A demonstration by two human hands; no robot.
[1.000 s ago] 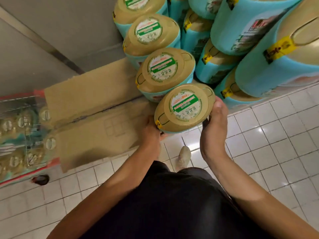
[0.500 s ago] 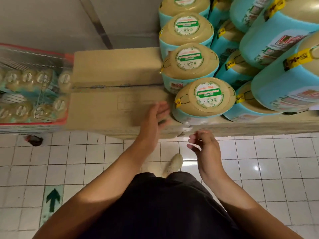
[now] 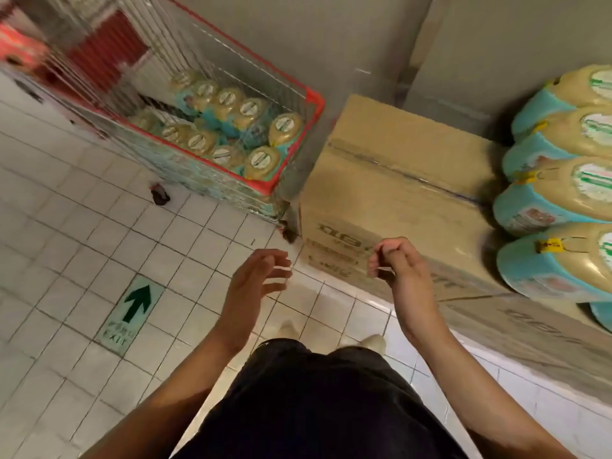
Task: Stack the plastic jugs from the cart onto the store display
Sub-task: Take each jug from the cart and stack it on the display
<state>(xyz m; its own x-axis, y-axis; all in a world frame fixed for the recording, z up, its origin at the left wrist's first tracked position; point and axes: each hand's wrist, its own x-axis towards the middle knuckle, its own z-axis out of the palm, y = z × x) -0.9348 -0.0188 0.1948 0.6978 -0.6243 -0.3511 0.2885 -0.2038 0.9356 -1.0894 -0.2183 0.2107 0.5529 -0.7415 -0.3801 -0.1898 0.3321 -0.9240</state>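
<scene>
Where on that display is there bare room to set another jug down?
The cardboard box top, between the cart and the stacked jugs, is bare. Its right end is crowded with jugs, and the cart is packed too.

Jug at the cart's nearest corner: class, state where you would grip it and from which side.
Probably its gold top, reached straight down from above. The jug stands upright, hemmed by other jugs and the cart wall, so its sides are blocked.
</scene>
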